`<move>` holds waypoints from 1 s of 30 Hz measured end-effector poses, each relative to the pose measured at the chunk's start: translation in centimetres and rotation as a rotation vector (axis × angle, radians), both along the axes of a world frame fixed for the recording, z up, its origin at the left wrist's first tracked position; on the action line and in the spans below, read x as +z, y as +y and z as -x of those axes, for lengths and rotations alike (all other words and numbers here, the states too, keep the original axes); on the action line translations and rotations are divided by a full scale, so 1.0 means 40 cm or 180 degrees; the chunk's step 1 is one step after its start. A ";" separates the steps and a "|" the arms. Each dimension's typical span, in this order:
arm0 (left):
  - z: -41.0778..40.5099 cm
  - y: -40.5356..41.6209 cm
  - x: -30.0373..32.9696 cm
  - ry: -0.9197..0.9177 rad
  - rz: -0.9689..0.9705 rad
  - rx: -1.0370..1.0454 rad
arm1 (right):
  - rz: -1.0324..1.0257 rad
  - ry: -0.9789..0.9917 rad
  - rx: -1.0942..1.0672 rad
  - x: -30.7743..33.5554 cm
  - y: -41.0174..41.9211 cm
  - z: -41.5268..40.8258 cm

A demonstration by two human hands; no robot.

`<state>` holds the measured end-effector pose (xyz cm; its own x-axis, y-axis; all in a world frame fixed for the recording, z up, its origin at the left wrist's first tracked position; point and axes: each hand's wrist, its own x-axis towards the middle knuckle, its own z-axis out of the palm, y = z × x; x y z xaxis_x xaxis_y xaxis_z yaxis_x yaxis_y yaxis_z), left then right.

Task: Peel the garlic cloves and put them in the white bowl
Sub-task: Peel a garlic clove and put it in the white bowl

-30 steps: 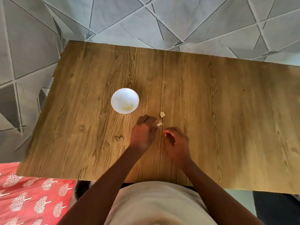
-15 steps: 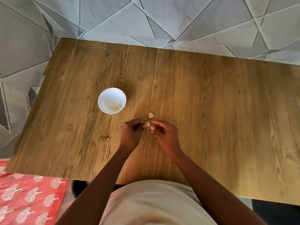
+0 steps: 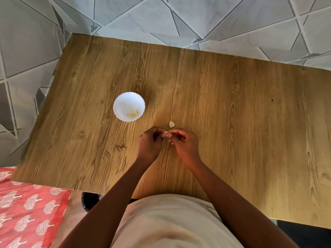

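Since the frame a second back, both hands have closed in on each other: I see the right hand (image 3: 186, 146) come up level with the left hand (image 3: 150, 145), and the small piece once at the left fingertips now sits between the two.

Head view, items as I log them:

Item, garlic clove (image 3: 166, 133): pale, tiny, pinched from either side by the curled fingertips of both hands, held over the wooden table (image 3: 250, 122). Whether it touches the wood I cannot tell. How much skin remains on it is too small to read.

Item, left hand: fingers curled narrow, thumb and forefinger on the clove.

Item, right hand: fingers curled narrow, tips meeting the clove from the right.

Item, pale scrap (image 3: 171, 124): lies on the table just beyond the hands, apart from them; skin or clove, I cannot tell. Same place as before relative to the bowl.

Item, white bowl (image 3: 129, 97): upright, left of and beyond the hands, near but not touching. Yellowish bits (image 3: 132, 113) lie inside toward its near side.

Edges and room: bare tabletop runs wide to the right and far side. Left table edge lies well beyond the bowl; near edge sits under my forearms. Grey patterned floor (image 3: 215, 18) surrounds the far and left sides; red printed cloth (image 3: 26, 212) shows at lower left.
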<state>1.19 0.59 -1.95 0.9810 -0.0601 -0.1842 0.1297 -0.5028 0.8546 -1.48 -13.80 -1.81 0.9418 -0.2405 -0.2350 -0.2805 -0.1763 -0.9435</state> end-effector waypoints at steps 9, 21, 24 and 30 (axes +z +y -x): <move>0.006 0.023 -0.025 -0.0759 -0.0471 0.0068 | -0.0110 0.0085 -0.0047 0.014 -0.026 0.031; 0.103 0.073 -0.047 -0.0904 -0.0323 0.0014 | 0.0631 0.0161 0.0645 0.028 -0.033 0.048; 0.111 0.084 -0.051 -0.0931 -0.0318 -0.0067 | 0.0455 0.0223 0.0615 0.031 -0.031 0.060; 0.110 0.089 -0.051 -0.1048 -0.0290 -0.0127 | 0.0322 0.0328 0.0778 0.044 -0.004 0.069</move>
<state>-3.19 4.14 -4.01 0.9859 -0.0975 0.1357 -0.1671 -0.5781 0.7987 -4.24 -13.95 -0.03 0.9471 -0.0364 -0.3189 -0.3116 -0.3424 -0.8864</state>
